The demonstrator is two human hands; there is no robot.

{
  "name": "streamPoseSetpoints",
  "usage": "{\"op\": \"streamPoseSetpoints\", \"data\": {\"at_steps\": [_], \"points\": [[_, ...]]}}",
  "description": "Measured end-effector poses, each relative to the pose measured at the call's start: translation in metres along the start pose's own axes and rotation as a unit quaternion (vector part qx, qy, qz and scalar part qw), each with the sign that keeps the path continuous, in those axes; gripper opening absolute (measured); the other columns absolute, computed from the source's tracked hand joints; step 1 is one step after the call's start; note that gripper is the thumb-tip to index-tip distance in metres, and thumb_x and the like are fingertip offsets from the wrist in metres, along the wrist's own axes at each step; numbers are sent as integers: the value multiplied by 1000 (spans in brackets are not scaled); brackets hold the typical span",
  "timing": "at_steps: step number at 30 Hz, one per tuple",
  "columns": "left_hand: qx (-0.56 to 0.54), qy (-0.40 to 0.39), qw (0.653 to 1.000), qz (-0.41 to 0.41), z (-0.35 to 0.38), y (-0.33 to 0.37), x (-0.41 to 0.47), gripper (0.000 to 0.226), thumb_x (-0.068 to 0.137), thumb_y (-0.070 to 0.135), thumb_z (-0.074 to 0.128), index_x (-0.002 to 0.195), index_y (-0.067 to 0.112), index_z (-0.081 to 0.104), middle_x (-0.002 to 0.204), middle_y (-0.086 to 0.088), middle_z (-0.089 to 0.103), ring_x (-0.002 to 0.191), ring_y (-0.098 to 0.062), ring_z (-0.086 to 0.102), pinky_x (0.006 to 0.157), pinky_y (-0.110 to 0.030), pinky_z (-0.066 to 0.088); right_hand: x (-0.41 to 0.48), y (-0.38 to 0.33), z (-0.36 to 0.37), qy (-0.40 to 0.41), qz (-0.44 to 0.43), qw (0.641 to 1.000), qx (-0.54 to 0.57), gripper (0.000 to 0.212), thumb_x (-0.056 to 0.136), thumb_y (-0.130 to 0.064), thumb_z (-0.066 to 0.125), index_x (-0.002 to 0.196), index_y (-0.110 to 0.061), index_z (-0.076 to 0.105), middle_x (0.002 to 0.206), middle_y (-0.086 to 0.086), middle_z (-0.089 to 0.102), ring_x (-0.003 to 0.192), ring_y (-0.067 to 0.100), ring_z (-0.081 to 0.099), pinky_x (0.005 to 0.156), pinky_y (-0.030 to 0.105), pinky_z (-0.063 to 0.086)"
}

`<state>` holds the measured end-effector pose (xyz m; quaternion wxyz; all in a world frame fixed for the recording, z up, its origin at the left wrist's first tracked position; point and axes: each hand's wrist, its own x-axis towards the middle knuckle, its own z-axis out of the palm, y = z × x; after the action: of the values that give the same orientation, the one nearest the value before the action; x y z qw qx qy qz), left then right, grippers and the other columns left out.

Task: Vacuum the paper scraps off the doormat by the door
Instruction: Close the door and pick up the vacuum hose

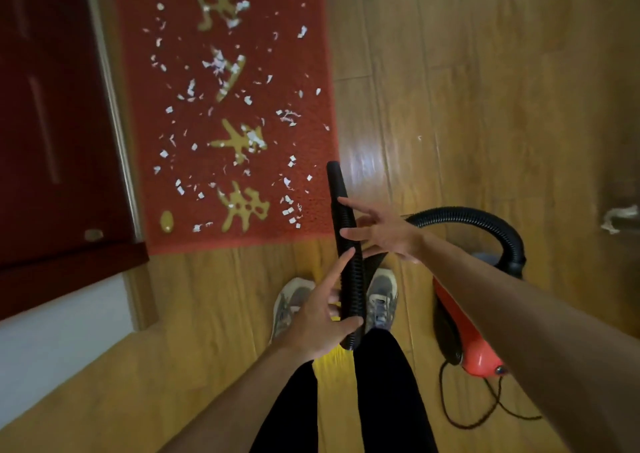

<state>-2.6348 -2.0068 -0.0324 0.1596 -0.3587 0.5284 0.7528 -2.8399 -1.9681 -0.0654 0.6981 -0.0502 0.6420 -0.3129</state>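
A red doormat [311,72] with gold characters lies on the wood floor beside the dark red door [52,123]. Several white paper scraps [216,63] are strewn over it. A black ribbed vacuum hose [341,203] rises in front of me, its open end [333,167] over the mat's right edge. My left hand [317,324] grips the hose low down, thumb round it and index finger straight along it. My right hand [384,231] touches the hose higher up with spread, straight fingers. The hose loops right to the red vacuum body [474,352].
My two grey shoes [291,300] [381,297] stand just below the mat's near edge. A black cord [485,414] trails on the floor behind the vacuum. A white wall [52,348] is at lower left. A white crumpled bit [620,215] lies at far right.
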Motion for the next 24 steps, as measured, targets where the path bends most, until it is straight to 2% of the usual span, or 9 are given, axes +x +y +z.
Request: {"op": "streamPoseSetpoints", "data": {"at_steps": [3, 8, 12, 15, 18, 20, 22, 24], "points": [[-8, 21, 1000, -6, 10, -10, -7, 102, 84, 3, 74, 133, 77, 23, 131, 7, 61, 107, -17, 67, 94, -42, 55, 7, 10, 6, -18, 8, 1000, -21, 70, 89, -16, 71, 147, -37, 39, 123, 6, 62, 101, 23, 70, 87, 43, 58], [-51, 33, 998, -29, 29, -31, -9, 101, 78, 12, 77, 143, 67, 21, 139, -5, 58, 105, -27, 68, 92, -52, 55, 11, 30, 10, -47, 21, 997, -49, 69, 90, -15, 69, 148, -34, 38, 119, 4, 62, 97, 21, 70, 80, 34, 60], [-107, 42, 993, -39, 48, -46, -2, 99, 73, 19, 81, 141, 66, 27, 131, -15, 62, 102, -34, 69, 91, -55, 55, 10, 48, 5, -27, 27, 998, -52, 66, 91, -16, 69, 147, -34, 40, 116, 5, 62, 97, 20, 69, 76, 30, 60], [-135, 45, 988, -56, 61, -54, 1, 96, 74, 14, 81, 139, 66, 31, 127, -16, 64, 102, -36, 68, 90, -55, 56, 4, 63, 4, 1, 30, 999, -39, 64, 90, -17, 70, 146, -34, 42, 113, 7, 63, 96, 21, 69, 76, 31, 60], [-139, 37, 986, -86, 72, -54, 0, 98, 83, 2, 76, 145, 58, 27, 124, -10, 68, 105, -30, 69, 89, -44, 59, -6, 87, 5, 56, 19, 998, 19, 62, 90, -19, 71, 145, -32, 44, 112, 10, 64, 92, 19, 68, 73, 30, 61], [-134, 29, 986, -99, 82, -49, 1, 94, 87, -2, 71, 144, 59, 26, 118, -4, 71, 105, -24, 70, 86, -35, 59, -15, 109, 4, 92, 20, 992, 87, 64, 89, -29, 72, 146, -30, 43, 117, 11, 65, 95, 20, 69, 78, 34, 61], [-124, 28, 986, -110, 93, -44, 5, 94, 88, -2, 70, 139, 64, 27, 116, -1, 73, 105, -20, 71, 91, -40, 58, -27, 130, 2, 121, 35, 980, 151, 64, 89, -39, 70, 146, -29, 42, 117, 4, 64, 97, 15, 68, 79, 32, 58], [-111, 33, 986, -120, 104, -42, 11, 94, 87, -1, 71, 138, 67, 29, 119, -1, 72, 108, -20, 70, 95, -47, 56, -40, 153, -3, 157, 44, 965, 207, 54, 92, -38, 66, 140, -29, 43, 110, 3, 67, 87, 11, 69, 71, 26, 57]]}}
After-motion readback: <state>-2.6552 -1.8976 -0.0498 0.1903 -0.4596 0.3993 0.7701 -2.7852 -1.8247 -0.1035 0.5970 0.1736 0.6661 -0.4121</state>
